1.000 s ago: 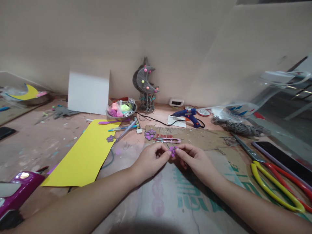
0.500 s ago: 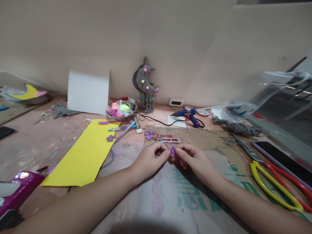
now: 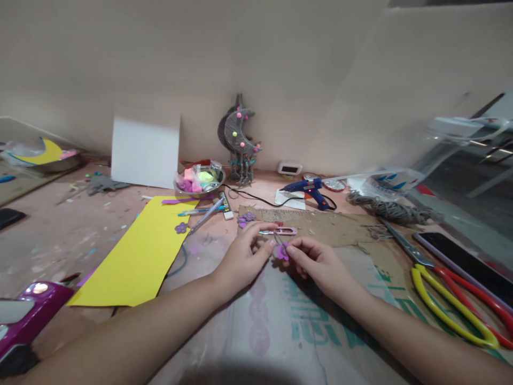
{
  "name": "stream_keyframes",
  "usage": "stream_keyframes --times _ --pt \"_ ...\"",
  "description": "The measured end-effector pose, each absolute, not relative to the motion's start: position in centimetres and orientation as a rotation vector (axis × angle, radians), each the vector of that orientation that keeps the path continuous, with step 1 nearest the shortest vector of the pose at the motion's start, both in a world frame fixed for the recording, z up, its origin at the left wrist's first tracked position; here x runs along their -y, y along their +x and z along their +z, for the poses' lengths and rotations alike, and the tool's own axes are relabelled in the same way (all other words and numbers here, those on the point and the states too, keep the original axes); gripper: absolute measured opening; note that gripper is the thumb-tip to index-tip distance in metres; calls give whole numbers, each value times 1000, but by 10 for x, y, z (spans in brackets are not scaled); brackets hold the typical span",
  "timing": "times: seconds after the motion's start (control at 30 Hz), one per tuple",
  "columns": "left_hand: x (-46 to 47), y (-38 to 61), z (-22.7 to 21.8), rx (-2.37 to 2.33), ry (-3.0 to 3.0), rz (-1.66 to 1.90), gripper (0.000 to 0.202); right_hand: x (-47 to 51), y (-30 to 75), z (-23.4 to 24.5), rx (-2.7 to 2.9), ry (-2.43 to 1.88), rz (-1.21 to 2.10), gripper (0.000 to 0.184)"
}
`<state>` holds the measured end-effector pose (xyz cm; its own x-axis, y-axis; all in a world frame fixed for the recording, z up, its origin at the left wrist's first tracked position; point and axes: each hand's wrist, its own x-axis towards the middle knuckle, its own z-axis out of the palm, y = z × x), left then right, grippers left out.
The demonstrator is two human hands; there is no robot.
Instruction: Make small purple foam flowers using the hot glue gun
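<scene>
Between finger and thumb, my right hand (image 3: 316, 259) pinches a small purple flower (image 3: 282, 252) with a bit of grey cord on it. Just left of the flower, my left hand (image 3: 249, 255) has its thumb and fingers apart, close to the cord end; nothing shows in its grasp. Beyond the fingers lies a pink craft knife (image 3: 284, 231) on a piece of cardboard (image 3: 332, 227). More purple flowers with grey cord (image 3: 246, 217) rest at the cardboard's left end, partly behind my left hand. One other purple flower (image 3: 181, 228) lies on the yellow sheet (image 3: 136, 251).
A blue glue gun (image 3: 306, 187) stands at the back with its cable. Large scissors (image 3: 452, 299) and a phone (image 3: 473, 262) lie at right, below a grey cord bundle (image 3: 393, 208). A metal bowl (image 3: 200, 190) of coloured clay and a moon ornament (image 3: 239, 131) stand at the back.
My left fingers have let go of the flower and spread apart, moving slightly up and left. The flower stays in my right hand, now turned a little.
</scene>
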<state>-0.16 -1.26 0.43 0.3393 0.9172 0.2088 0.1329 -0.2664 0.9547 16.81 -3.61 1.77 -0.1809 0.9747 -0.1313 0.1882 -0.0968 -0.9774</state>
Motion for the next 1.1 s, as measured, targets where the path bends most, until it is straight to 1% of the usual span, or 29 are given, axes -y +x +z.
stream_keyframes --times 0.07,0.2,0.43,0.63,0.77,0.97,1.1 --pt "13 -2 5 -900 1734 1020 31 36 169 16 1462 -1326 1348 27" --pt "15 -1 5 -868 1736 904 27 36 169 14 1534 -1317 1315 26" --pt "14 -2 4 -1002 1771 959 24 36 168 16 1508 -1372 1254 26" --pt "15 -3 5 -1010 1824 974 21 35 170 15 1521 -1376 1225 27" --pt "16 -2 6 -986 1791 939 22 34 170 13 1544 -1365 1198 29" --pt "15 0 4 -938 1729 905 19 36 169 15 1567 -1359 1211 28" --pt "13 0 2 -982 1703 891 20 36 170 13 1573 -1324 1208 33"
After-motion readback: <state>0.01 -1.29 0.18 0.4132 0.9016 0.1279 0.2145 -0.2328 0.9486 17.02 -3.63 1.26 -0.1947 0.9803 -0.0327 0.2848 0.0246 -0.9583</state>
